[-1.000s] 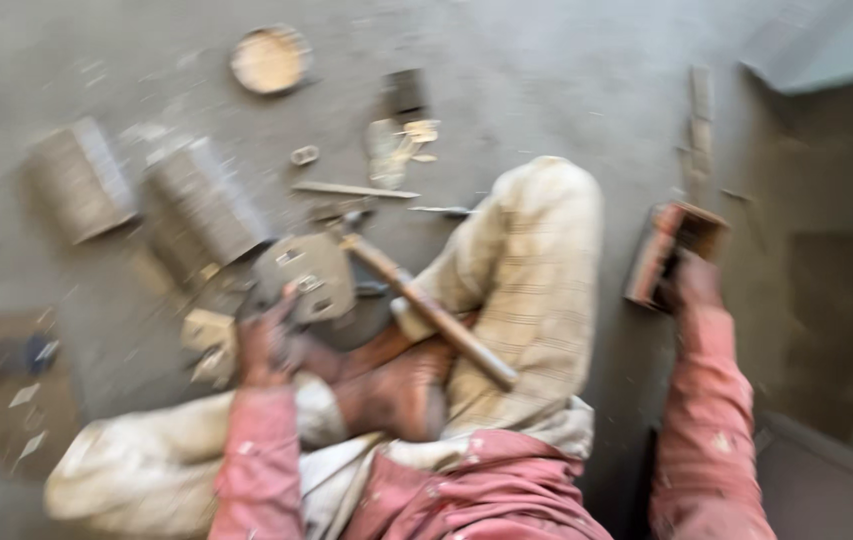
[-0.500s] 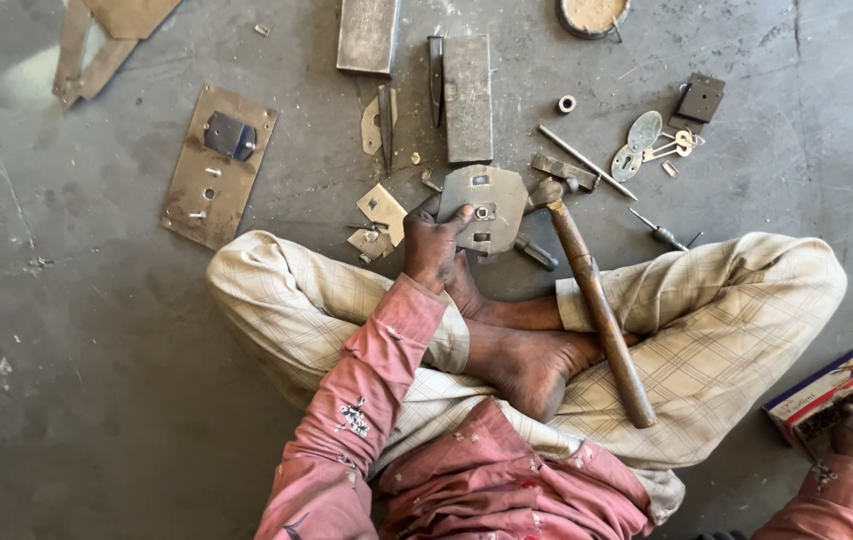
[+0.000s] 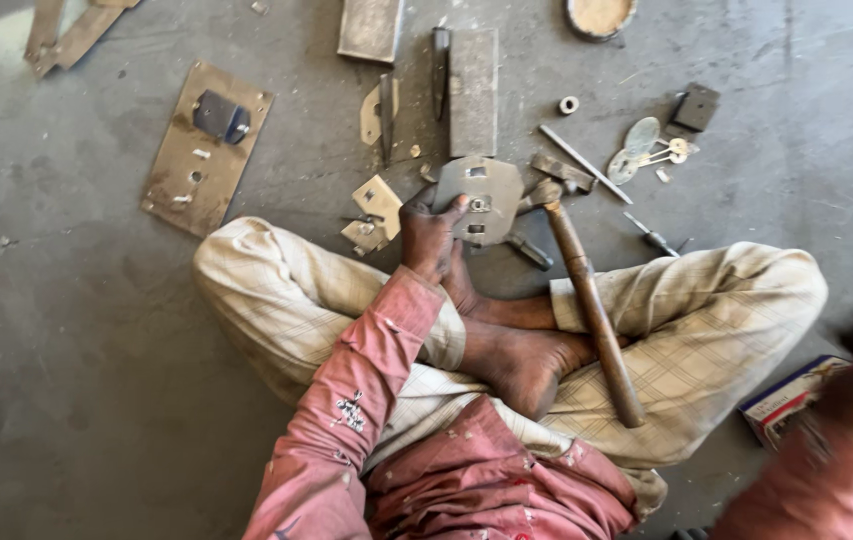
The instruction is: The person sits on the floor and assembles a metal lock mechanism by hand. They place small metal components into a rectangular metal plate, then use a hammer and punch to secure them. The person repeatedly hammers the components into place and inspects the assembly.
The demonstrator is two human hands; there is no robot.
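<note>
left hand gripping octagonal metal plate

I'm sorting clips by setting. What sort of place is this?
Probably a small metalworking shop with work done on the floor: a person sits cross-legged on bare concrete floor, the left hand on an octagonal metal plate, a hammer and cut metal plates nearby.

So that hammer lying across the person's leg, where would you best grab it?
Probably by the free end of the wooden handle, coming from above on the person's right side. The hammer lies slanted, its metal head among parts on the floor by the left hand, while the handle end rests clear on the trouser leg.
</note>
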